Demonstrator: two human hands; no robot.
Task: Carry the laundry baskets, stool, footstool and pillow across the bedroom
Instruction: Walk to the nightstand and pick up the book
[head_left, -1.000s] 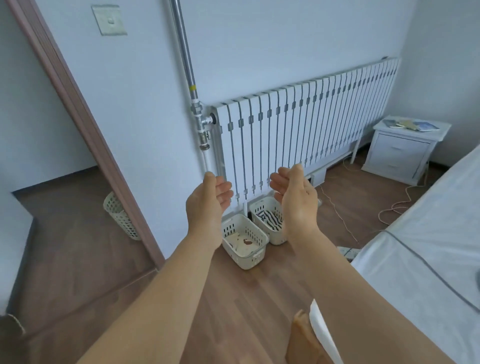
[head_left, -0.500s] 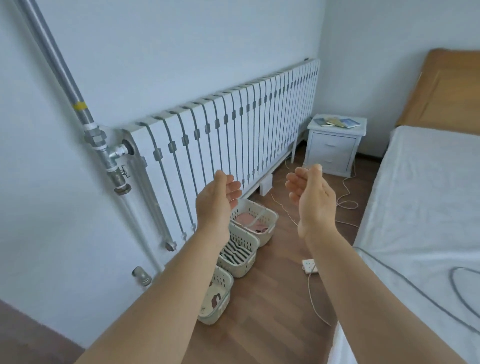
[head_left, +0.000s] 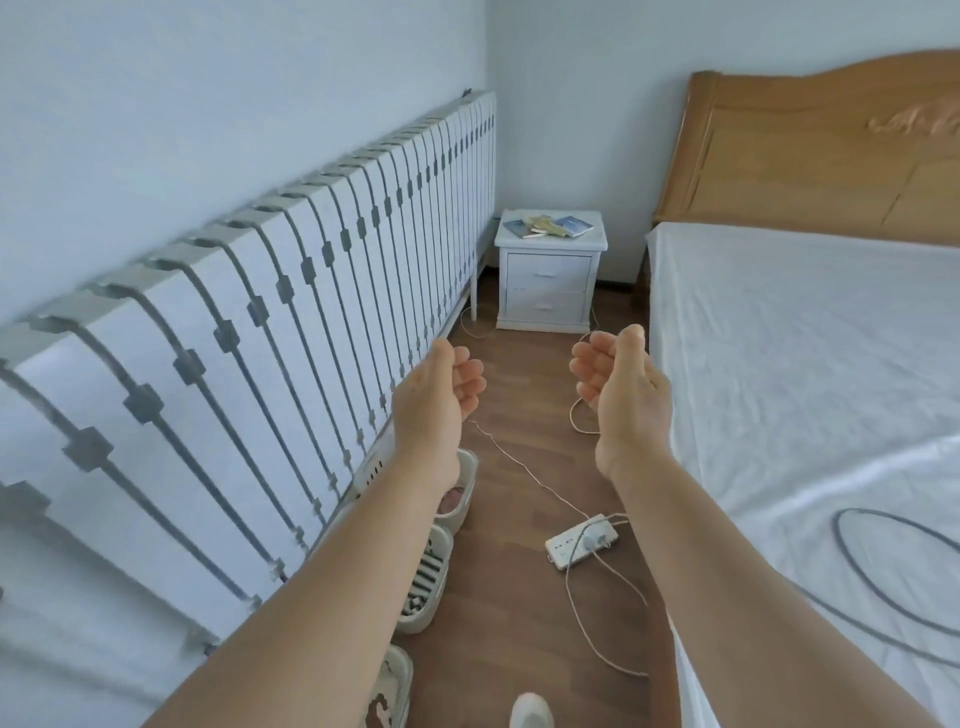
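Both arms are held out at chest height over the strip of brown wood-plank floor (head_left: 524, 613) between the long white slatted radiator (head_left: 291, 332) and the white-sheeted bed (head_left: 810, 374). The left hand (head_left: 436, 400) and right hand (head_left: 618, 389) face each other, fingers loosely curled, palms inward, grasping nothing.

Three cream perforated plastic laundry baskets stand in a row on the floor against the radiator foot, below the left forearm: the farthest basket (head_left: 462, 499) with pink cloth, the middle basket (head_left: 428, 582) with striped fabric, the nearest basket (head_left: 389, 691) largely hidden by the arm. No stool, footstool or pillow is in view.

Assessment: the baskets look light, thin-walled and somewhat flexible; partly filled, they should lift easily. The rolled rims or end handle slots are the sound places to take hold, one hand at each short end.

Hazard: a white power strip (head_left: 582, 540) and trailing cords lie across the walkway beside the baskets.
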